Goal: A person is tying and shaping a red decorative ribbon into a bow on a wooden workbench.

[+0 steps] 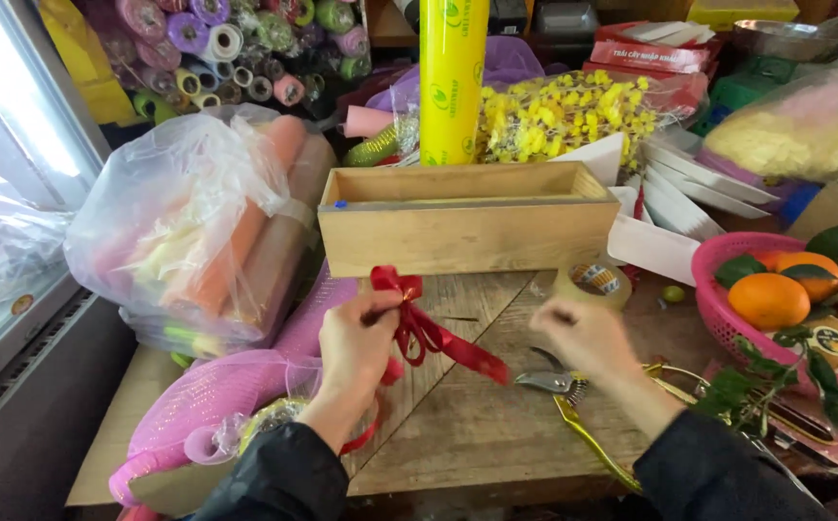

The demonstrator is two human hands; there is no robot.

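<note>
Gift-wrapping shop: ribbon rolls, wrapping paper.

At the back right lie flat red cartons stacked together, each with a pale band along its side. A tall yellow roll of wrap stands upright behind the wooden box, green round marks printed down its length. On the tape roll (just right of the box) sits a white label. A round dark sticker marks a fruit in the pink basket.
</note>
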